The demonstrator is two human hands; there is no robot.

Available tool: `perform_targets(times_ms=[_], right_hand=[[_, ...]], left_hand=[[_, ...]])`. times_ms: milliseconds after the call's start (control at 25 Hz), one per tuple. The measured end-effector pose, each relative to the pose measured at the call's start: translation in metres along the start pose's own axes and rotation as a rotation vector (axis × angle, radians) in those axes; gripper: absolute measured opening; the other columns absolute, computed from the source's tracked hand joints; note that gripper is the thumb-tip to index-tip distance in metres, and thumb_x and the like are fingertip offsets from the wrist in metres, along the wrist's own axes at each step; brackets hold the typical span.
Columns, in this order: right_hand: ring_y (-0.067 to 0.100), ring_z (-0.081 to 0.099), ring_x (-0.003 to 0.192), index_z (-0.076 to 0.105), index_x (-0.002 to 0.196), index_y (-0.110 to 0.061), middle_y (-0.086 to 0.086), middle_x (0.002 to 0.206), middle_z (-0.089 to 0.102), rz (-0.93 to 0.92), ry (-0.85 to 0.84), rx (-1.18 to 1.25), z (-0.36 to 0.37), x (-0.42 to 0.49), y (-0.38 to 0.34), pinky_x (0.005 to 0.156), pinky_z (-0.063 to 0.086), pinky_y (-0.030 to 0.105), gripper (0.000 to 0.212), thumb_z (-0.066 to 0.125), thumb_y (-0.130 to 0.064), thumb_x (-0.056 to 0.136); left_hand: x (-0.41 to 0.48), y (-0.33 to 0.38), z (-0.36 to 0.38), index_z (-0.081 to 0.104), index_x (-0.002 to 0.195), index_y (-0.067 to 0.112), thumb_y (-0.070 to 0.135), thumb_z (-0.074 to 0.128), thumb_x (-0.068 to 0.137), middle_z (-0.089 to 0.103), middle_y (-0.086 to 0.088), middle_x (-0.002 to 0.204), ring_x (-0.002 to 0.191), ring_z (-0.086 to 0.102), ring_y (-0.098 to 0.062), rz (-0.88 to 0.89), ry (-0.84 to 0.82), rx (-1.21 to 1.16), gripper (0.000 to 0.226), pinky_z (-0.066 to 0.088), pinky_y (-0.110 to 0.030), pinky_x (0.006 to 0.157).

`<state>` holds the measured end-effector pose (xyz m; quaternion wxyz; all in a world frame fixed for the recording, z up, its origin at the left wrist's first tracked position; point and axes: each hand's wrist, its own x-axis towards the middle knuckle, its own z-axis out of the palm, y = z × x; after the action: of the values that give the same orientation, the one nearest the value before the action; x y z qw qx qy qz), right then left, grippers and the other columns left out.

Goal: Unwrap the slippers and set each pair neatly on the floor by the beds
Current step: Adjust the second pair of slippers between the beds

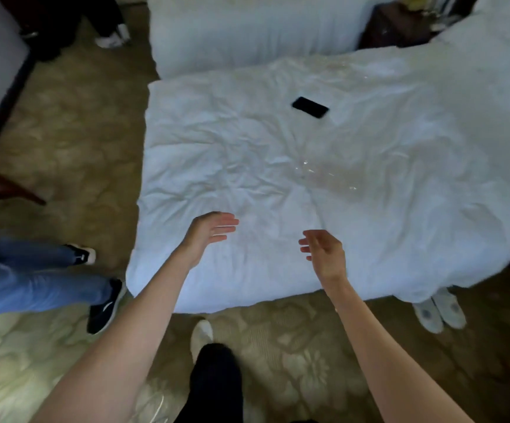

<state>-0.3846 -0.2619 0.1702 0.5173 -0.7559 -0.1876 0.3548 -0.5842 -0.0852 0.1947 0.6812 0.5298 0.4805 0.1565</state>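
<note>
A pair of white slippers (439, 309) stands side by side on the carpet at the near right edge of the bed (247, 141). A clear plastic wrapper (333, 175) lies crumpled on the white duvet in the middle of the bed. More clear plastic (366, 68) lies further back on the duvet. My left hand (208, 233) hovers over the near end of the bed, palm turned inward, fingers apart and holding nothing. My right hand (323, 251) faces it, also spread and holding nothing.
A black phone (310, 107) lies on the duvet. A second bed (247, 32) stands behind. A person in jeans and dark shoes (104, 309) stands at the left. My own leg and white shoe (201, 334) are below. A dark nightstand (397, 22) sits at the back right.
</note>
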Motion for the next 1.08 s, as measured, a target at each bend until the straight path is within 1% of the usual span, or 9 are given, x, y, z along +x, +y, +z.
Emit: perform_targets(times_ms=[120,240,400,560,640,720,840,920,1080], right_hand=[[0.016,0.070,0.080,0.069,0.104,-0.015,0.001,0.089,0.074,0.019,-0.035,-0.029,0.095,0.018,-0.029,0.069,0.052,0.028,0.017,0.053,-0.019,0.098],[0.017,0.071,0.080,0.070,0.105,-0.012,0.002,0.089,0.074,0.070,-0.046,-0.022,0.190,0.030,-0.053,0.068,0.053,0.026,0.018,0.054,-0.017,0.098],[0.017,0.071,0.078,0.070,0.102,-0.013,0.000,0.085,0.074,0.090,-0.093,-0.009,0.277,0.037,-0.082,0.064,0.053,0.023,0.017,0.054,-0.013,0.098],[0.022,0.070,0.075,0.070,0.103,-0.005,0.007,0.085,0.074,0.089,-0.096,0.061,0.332,0.061,-0.105,0.064,0.052,0.026,0.019,0.052,-0.007,0.097],[0.023,0.068,0.074,0.068,0.104,-0.003,0.012,0.086,0.072,0.094,-0.133,0.088,0.358,0.076,-0.115,0.062,0.050,0.026,0.018,0.052,-0.004,0.097],[0.023,0.068,0.075,0.068,0.101,-0.008,0.013,0.087,0.073,0.061,-0.140,0.123,0.383,0.087,-0.128,0.063,0.051,0.027,0.017,0.052,-0.004,0.096],[0.021,0.071,0.076,0.069,0.097,-0.012,0.010,0.087,0.074,0.067,-0.137,0.140,0.412,0.101,-0.149,0.065,0.052,0.029,0.017,0.054,-0.006,0.096],[0.022,0.072,0.077,0.070,0.099,-0.008,0.011,0.087,0.075,0.049,-0.104,0.124,0.430,0.117,-0.159,0.066,0.053,0.030,0.016,0.055,-0.005,0.096],[0.023,0.071,0.078,0.069,0.103,-0.003,0.013,0.089,0.074,0.065,0.021,0.114,0.486,0.170,-0.185,0.065,0.054,0.027,0.017,0.054,-0.004,0.096]], left_hand=[[0.037,0.011,-0.094,0.069,0.111,0.008,0.024,0.045,0.094,0.075,-0.006,0.108,0.101,0.071,-0.020,-0.023,0.017,-0.031,0.033,0.050,-0.038,0.095],[0.070,0.028,-0.185,0.069,0.107,0.011,0.023,0.044,0.095,0.074,-0.006,0.107,0.101,0.070,-0.023,-0.046,0.028,-0.071,0.030,0.049,-0.036,0.091],[0.094,0.051,-0.269,0.062,0.116,0.000,0.018,0.038,0.100,0.067,-0.017,0.116,0.099,0.067,-0.026,-0.072,0.024,-0.070,0.034,0.050,-0.032,0.087],[0.106,0.074,-0.316,0.059,0.121,-0.006,0.016,0.037,0.101,0.066,-0.019,0.117,0.096,0.068,-0.026,0.011,0.079,-0.047,0.037,0.051,-0.036,0.086],[0.105,0.085,-0.333,0.062,0.116,-0.003,0.018,0.040,0.099,0.070,-0.017,0.112,0.093,0.070,-0.027,-0.010,0.179,-0.094,0.034,0.052,-0.038,0.087],[0.115,0.094,-0.347,0.067,0.108,0.004,0.021,0.044,0.098,0.074,-0.013,0.106,0.093,0.072,-0.027,0.028,0.269,-0.100,0.031,0.055,-0.036,0.085],[0.140,0.109,-0.370,0.069,0.102,0.010,0.022,0.044,0.098,0.075,-0.009,0.102,0.094,0.072,-0.025,-0.001,0.282,-0.151,0.028,0.056,-0.036,0.086],[0.173,0.121,-0.387,0.069,0.101,0.009,0.020,0.045,0.099,0.074,-0.012,0.104,0.096,0.071,-0.028,0.009,0.250,-0.202,0.026,0.055,-0.040,0.089],[0.262,0.153,-0.441,0.069,0.097,0.009,0.017,0.046,0.097,0.074,-0.014,0.101,0.089,0.072,-0.025,0.018,0.221,-0.302,0.024,0.055,-0.040,0.086]])
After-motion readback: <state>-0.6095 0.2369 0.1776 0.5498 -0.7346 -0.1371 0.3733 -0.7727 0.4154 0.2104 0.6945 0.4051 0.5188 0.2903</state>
